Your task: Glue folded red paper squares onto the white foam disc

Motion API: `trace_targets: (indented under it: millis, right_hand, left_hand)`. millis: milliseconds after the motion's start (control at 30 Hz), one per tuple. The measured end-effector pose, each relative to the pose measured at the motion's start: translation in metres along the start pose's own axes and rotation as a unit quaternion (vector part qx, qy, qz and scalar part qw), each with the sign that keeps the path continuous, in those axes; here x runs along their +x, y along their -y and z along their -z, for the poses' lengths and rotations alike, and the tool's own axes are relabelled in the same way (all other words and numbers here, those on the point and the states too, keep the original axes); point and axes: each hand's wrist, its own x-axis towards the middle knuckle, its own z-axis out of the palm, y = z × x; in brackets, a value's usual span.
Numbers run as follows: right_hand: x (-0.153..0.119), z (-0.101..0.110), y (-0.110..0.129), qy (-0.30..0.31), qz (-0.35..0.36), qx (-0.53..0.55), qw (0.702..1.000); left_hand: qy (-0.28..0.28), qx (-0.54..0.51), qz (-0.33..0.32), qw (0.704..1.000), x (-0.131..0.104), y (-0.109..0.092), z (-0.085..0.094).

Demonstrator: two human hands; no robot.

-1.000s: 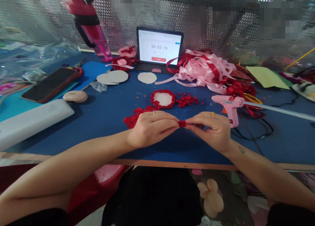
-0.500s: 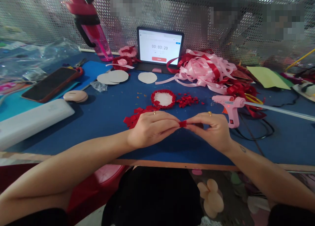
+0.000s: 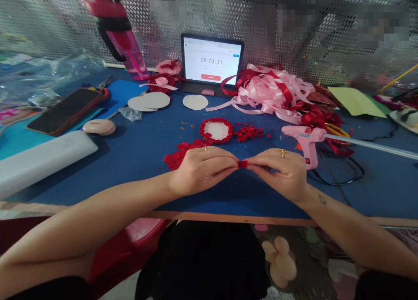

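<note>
A small piece of red ribbon (image 3: 242, 164) is stretched between my two hands, just above the blue table. My left hand (image 3: 205, 169) pinches its left end, and my right hand (image 3: 281, 171) pinches the other end between thumb and fingers. Behind my left hand lies a pile of flat red ribbon pieces (image 3: 178, 156), partly covered by it. Just beyond my hands is a white disc (image 3: 217, 131) ringed with folded red pieces. Beside that disc sits a small heap of folded red bits (image 3: 248, 133).
A pink glue gun (image 3: 305, 141) with a long glue stick rests near my right hand. Tangled pink and red ribbons (image 3: 271, 91) lie at the back, beside a tablet (image 3: 211, 60) showing a timer. White discs (image 3: 195, 102), a phone (image 3: 67, 110) and a white box-like object (image 3: 48, 160) are leftward.
My right hand's fingers have shifted slightly at the ribbon piece, and less of the red shows between the hands. The tablet's timer has gone from 00:03:20 to 00:03:21.
</note>
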Motion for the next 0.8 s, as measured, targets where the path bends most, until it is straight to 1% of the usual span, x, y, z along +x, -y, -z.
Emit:
trace_targets:
  millis: [100,300,600,733,800]
  right_hand:
    - [-0.0007,-0.0003,-0.0004,0.001,0.021,-0.02,1.0]
    - [-0.0032,-0.0021,-0.0026,0.019,0.042,-0.055,0.997]
    - [-0.0057,-0.0022,-0.0037,0.037,0.079,-0.092,0.992]
    - [-0.0077,-0.0028,-0.0038,0.043,0.082,-0.101,0.991]
    - [-0.0089,-0.0036,-0.0038,0.046,0.081,-0.109,0.99]
  left_hand:
    - [0.0,-0.007,0.005,1.0,0.0002,-0.0004,-0.0002]
    - [0.0,-0.007,0.005,1.0,-0.0008,0.0002,-0.0014]
    - [0.011,0.023,-0.041,0.999,-0.0037,0.0023,-0.0026]
    - [0.016,0.023,-0.066,0.997,-0.0057,0.0033,-0.0035]
    - [0.015,0.02,-0.064,0.998,-0.0065,0.0034,-0.0048]
